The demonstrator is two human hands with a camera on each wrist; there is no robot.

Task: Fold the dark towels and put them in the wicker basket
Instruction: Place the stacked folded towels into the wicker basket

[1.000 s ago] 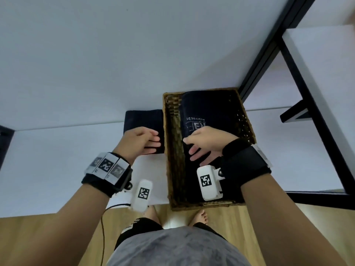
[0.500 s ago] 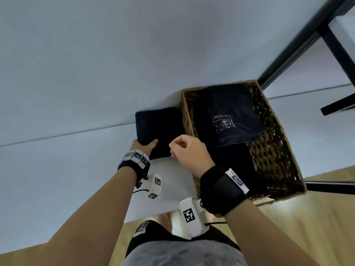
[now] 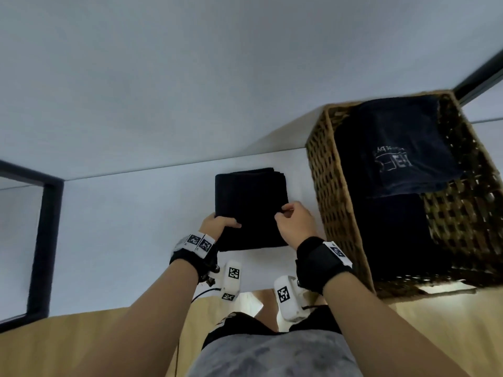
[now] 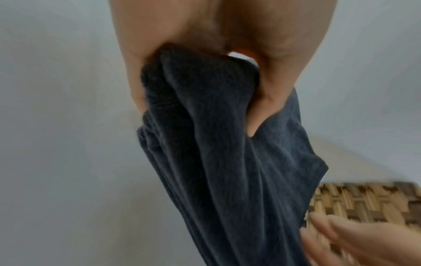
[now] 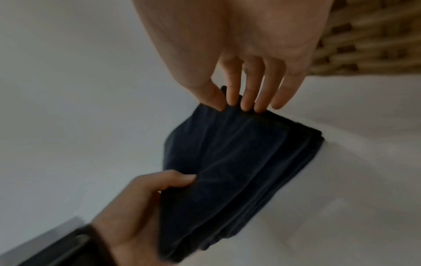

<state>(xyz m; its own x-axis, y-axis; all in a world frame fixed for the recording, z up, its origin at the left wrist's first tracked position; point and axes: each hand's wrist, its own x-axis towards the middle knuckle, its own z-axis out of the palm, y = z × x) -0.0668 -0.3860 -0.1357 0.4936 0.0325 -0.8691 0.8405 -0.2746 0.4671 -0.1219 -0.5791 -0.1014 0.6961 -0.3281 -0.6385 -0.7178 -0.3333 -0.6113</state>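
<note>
i'm gripping the folded dark towel (image 3: 251, 208) at its near left corner with my left hand (image 3: 217, 223), my right hand (image 3: 295, 223) pinching its right edge. it's lying on the desk (image 3: 130, 227), long axis pointing away from me, just beside the wicker basket (image 3: 334, 202).

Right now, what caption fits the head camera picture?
Both hands, left hand and right hand, grip a folded dark towel beside the wicker basket.

Head downward — wrists close, fingerward
</note>
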